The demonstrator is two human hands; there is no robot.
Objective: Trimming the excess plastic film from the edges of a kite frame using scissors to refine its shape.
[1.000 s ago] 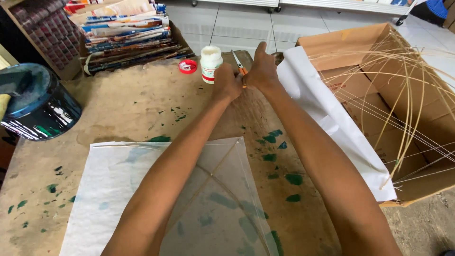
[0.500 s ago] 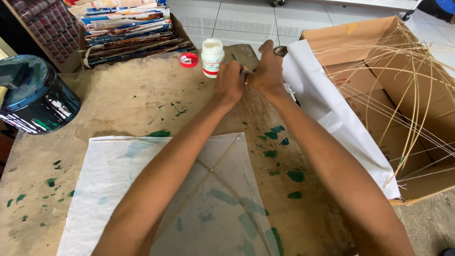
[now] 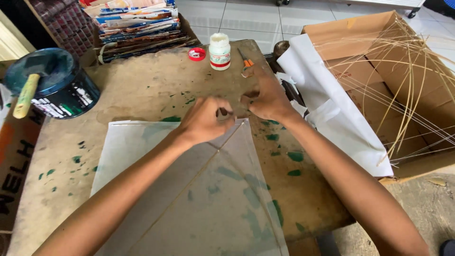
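kite: a sheet of thin, see-through paper (image 3: 189, 199) lies flat on the worn tabletop (image 3: 142, 90) in the lower middle of the frame, with thin sticks (image 3: 208, 163) crossing under or on it; its top corner points toward the middle of the frame, right where the two hands meet.
left hand: the left hand (image 3: 204, 121), at the centre of the frame, is curled with fingertips pinched together at the kite's top corner; it seems to grip something very small, too small to make out.
right hand: the right hand (image 3: 265, 97), just right of centre, is likewise pinched, fingers bent and close to the left hand, apparently on the same small thing or a fine thread; i cannot tell which.
glue bottle: a small white bottle (image 3: 220, 51) stands open at the top centre, its red cap (image 3: 196, 54) lying just beside it on the left.
scissors: orange-handled scissors (image 3: 246, 60) lie just right of the bottle, above the right hand.
paint tub: a dark tub (image 3: 52, 85) with a stick resting across it sits at the upper left.
box: a cardboard box (image 3: 398, 71) at the right holds thin cane strips (image 3: 407, 95), with white paper (image 3: 332, 109) draped over its near edge.
progress: judging by the layout, the paper is already cut and laid over the sticks; the work at the top corner looks unfinished, and no tail or string is visible on the kite.
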